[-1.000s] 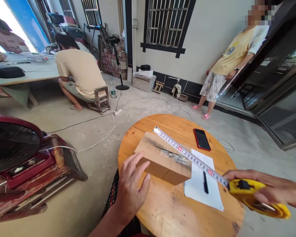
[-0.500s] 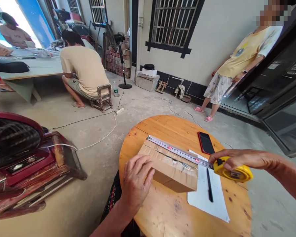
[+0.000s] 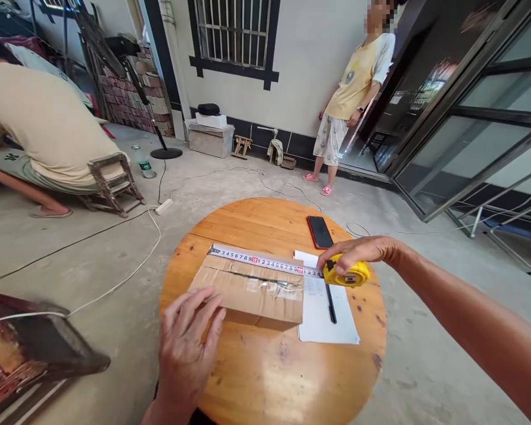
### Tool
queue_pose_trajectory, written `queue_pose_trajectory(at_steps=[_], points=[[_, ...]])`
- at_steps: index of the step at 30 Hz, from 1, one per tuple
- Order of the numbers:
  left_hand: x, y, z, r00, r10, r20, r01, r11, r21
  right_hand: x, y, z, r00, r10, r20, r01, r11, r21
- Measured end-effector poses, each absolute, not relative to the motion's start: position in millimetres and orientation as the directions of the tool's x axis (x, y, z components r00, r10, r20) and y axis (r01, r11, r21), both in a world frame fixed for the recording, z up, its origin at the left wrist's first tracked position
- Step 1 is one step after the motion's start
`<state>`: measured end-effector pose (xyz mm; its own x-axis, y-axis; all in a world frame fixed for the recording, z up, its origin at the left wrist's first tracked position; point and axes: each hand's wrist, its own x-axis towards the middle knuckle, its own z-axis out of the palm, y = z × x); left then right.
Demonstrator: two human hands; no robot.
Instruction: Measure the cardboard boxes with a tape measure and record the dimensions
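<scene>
A brown cardboard box [image 3: 252, 292] lies on a round wooden table [image 3: 265, 378], with clear tape and a dark seam on top. My left hand [image 3: 190, 336] rests at its near left corner, fingers stretched and slightly apart. My right hand [image 3: 351, 254] is closed around a yellow tape measure [image 3: 347, 273] to the right of the box. The pulled-out blade [image 3: 265, 262] runs along the far edge of the box top, its end at the far left corner. Under the blade's right part lie sheets of white paper [image 3: 318, 324] with a black pen [image 3: 331, 306] on them.
Behind the paper lies a phone [image 3: 320, 232] with a red edge. A person [image 3: 354, 82] stands by the doorway; another sits on a small wooden chair [image 3: 117, 183] at left. Cables cross the floor near a power strip [image 3: 163, 206]. A worn reddish wooden piece [image 3: 35, 360] stands at lower left.
The view has swung to the right, so the table and box appear further left. Both hands, the box and the stretched tape keep about the same places relative to each other.
</scene>
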<state>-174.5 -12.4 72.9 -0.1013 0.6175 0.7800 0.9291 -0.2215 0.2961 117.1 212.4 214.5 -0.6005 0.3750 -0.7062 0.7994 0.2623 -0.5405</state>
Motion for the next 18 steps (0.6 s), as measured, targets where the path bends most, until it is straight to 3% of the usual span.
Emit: queue_pose_trajectory(at_steps=[7, 10, 14, 18], points=[[-175, -14, 71, -0.123, 0.639, 0.759, 0.926, -0.202, 0.32, 120, 213, 215, -0.604, 0.403, -0.687, 0.796, 0.272, -0.541], [-171, -16, 71, -0.152, 0.653, 0.742, 0.948, -0.115, 0.296, 128, 207, 212, -0.641, 0.435, -0.632, 0.757, 0.221, -0.615], [-162, -9, 78, -0.209, 0.653, 0.728, 0.966, 0.019, 0.26, 137, 177, 201, -0.716, 0.473, -0.514, 0.548, -0.076, -0.833], [-155, 4, 86, -0.253, 0.655, 0.712, 0.956, 0.055, 0.289, 136, 113, 181, -0.641, 0.598, -0.48, 0.35, -0.33, -0.877]])
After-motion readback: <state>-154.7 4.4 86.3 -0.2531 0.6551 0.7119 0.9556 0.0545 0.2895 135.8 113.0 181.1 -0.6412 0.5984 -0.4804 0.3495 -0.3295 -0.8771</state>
